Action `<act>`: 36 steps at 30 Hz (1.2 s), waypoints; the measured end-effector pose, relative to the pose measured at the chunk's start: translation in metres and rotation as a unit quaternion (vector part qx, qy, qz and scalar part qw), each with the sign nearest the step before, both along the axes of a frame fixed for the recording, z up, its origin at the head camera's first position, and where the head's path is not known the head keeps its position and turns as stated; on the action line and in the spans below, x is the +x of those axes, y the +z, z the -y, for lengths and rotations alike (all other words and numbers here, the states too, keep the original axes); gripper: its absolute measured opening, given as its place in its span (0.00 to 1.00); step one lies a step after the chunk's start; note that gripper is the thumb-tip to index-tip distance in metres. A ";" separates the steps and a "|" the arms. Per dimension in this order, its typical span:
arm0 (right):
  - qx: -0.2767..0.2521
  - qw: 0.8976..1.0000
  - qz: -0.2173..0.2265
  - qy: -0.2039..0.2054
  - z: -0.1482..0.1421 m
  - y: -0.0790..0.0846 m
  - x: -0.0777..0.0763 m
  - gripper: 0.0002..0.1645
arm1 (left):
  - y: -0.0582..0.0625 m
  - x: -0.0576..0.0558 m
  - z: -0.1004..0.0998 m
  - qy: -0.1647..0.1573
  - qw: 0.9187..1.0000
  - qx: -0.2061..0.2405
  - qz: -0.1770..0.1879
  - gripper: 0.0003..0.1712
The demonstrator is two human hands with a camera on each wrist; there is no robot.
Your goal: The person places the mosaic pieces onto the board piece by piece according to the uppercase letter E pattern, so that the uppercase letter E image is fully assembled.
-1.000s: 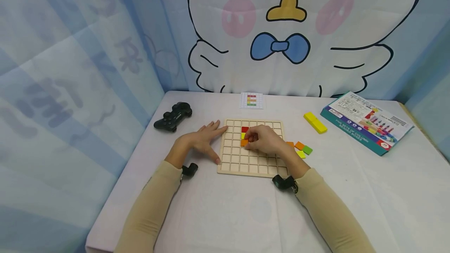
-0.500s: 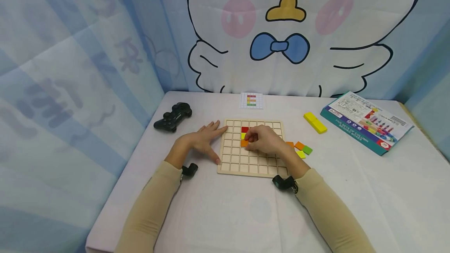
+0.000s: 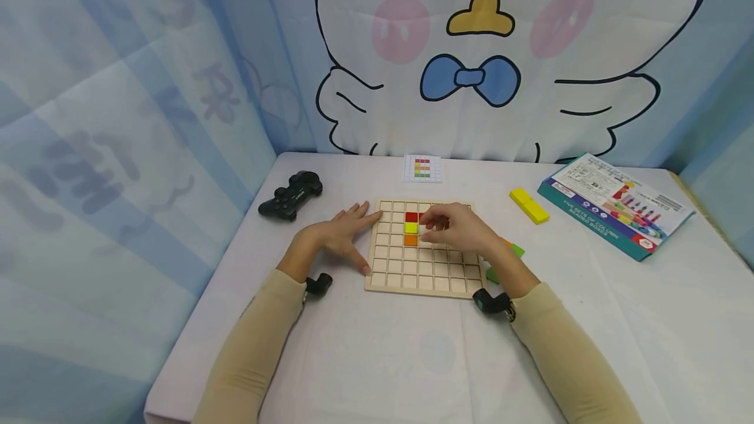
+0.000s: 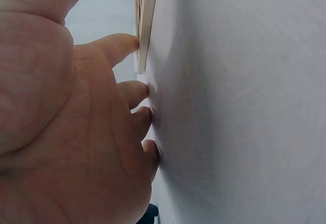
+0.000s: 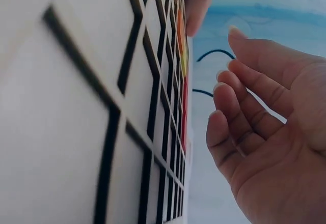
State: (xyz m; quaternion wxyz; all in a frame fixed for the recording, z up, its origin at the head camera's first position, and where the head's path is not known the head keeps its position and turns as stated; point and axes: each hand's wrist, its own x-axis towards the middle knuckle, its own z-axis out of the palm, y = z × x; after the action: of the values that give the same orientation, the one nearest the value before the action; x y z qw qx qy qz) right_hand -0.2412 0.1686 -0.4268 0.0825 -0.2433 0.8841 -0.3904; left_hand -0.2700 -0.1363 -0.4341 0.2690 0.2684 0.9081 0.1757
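My left hand (image 3: 344,237) spreads at the left side of a wooden grid board (image 3: 400,283), thumb and index finger at its edge; in the left wrist view, the other fingertips (image 4: 145,114) rest on the cloth. A red tile (image 3: 411,217), a yellow tile (image 3: 410,228) and an orange tile (image 3: 410,240) form a column in the board's cells. More red shows just right of the top one, partly hidden by my right hand (image 3: 456,226). That hand hovers over the board with loosely curved fingers; in the right wrist view nothing is between thumb and fingers (image 5: 224,127).
Right of the board lie loose tiles, among them a green tile (image 3: 518,250), partly behind my right forearm. A yellow block (image 3: 529,206) and a boxed toy set (image 3: 615,205) are at the back right. A pattern card (image 3: 422,169) lies behind the board, a black game controller (image 3: 290,196) at left.
My right hand has drawn back to the right from the tile column, uncovering the yellow and orange tiles fully and some red beside the top one. My left hand stays put.
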 end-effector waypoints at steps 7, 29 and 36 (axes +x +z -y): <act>0.007 1.000 0.008 -0.022 -0.016 0.005 0.001 0.17 | -0.001 0.000 0.000 0.001 1.000 -0.002 -0.004 0.78; 0.053 0.994 0.047 -0.081 -0.072 0.020 -0.005 0.24 | -0.001 0.001 0.000 0.000 1.000 -0.001 -0.010 0.78; 0.072 0.991 0.067 -0.093 -0.087 0.018 -0.006 0.24 | 0.001 0.002 -0.001 0.001 1.000 0.000 -0.006 0.78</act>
State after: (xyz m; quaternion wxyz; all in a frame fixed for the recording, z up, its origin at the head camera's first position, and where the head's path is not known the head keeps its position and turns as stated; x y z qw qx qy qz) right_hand -0.2477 0.2561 -0.4092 0.1225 -0.1263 0.9211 -0.3473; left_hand -0.2681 -0.1356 -0.4331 0.2633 0.2681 0.9101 0.1744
